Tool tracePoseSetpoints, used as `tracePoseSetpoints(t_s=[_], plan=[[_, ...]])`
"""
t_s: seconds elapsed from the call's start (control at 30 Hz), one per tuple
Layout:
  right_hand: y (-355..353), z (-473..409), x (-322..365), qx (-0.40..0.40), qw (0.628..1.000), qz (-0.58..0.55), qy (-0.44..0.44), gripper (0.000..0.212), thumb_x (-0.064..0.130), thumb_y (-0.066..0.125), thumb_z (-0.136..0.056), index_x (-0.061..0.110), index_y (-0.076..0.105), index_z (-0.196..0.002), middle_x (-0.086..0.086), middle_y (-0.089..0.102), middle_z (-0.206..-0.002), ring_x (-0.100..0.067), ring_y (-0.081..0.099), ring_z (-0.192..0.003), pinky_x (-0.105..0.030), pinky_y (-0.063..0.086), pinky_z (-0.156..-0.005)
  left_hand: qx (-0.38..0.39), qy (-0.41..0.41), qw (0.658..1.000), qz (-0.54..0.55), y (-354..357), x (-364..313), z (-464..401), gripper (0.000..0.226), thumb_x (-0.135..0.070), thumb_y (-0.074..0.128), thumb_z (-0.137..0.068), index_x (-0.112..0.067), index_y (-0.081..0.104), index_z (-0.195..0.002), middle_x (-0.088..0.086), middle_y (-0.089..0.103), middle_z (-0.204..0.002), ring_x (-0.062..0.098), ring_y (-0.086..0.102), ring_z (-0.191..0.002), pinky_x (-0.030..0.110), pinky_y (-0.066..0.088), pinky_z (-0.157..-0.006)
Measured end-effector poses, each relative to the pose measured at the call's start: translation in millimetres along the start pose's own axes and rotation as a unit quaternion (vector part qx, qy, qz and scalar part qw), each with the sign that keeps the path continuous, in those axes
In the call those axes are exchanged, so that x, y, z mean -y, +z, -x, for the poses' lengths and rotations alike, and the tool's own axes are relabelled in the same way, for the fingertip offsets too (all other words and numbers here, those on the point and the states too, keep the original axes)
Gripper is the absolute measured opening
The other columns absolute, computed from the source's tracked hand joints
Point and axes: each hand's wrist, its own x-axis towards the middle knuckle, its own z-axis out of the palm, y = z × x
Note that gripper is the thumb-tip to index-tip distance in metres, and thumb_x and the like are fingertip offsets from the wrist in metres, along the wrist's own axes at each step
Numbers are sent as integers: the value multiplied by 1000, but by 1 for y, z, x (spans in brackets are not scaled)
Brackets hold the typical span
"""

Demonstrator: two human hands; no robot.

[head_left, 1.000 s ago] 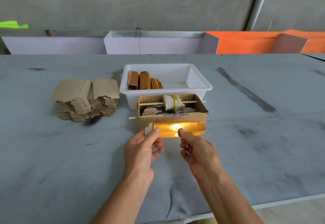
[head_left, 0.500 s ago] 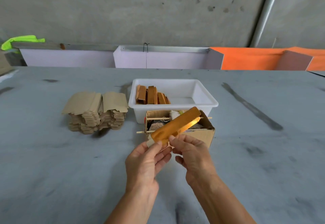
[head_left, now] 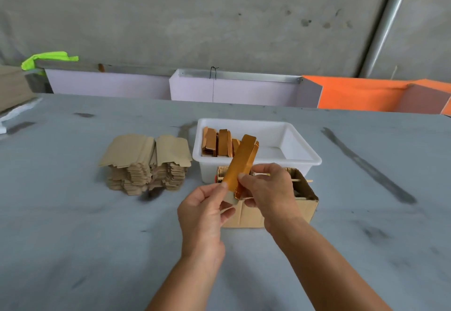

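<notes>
Just beyond your left hand and right hand, which pinch a slim gold card carton, an open brown cardboard box sits just before a white rectangular plastic tub, barring the way ahead. A stack of flat tan cardboard blanks stands well left; bare grey tabletop lies between, and to your right.

Soft, diffuse daylight is falling evenly over the grey table. Shadows are staying faint, with a darker patch sitting under the stack of cardboard blanks. The gold foil carton is glinting dully. Wide-angle distortion is bowing the pipe and the table's far edge, and the corners are looking slightly soft.
</notes>
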Motion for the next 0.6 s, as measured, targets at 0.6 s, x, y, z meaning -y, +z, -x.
tracePoseSetpoints(t_s=[0.6], plan=[[42,-153,25,-5,979,204,-24,25,-6,66,-80,11,59,-98,-12,65,-103,-24,66,-89,-31,56,-78,-14,104,990,-96,8,3,-55,17,-10,62,-88,-22,69,-78,-10,72,-71,0,65,-63,8,46,-52]])
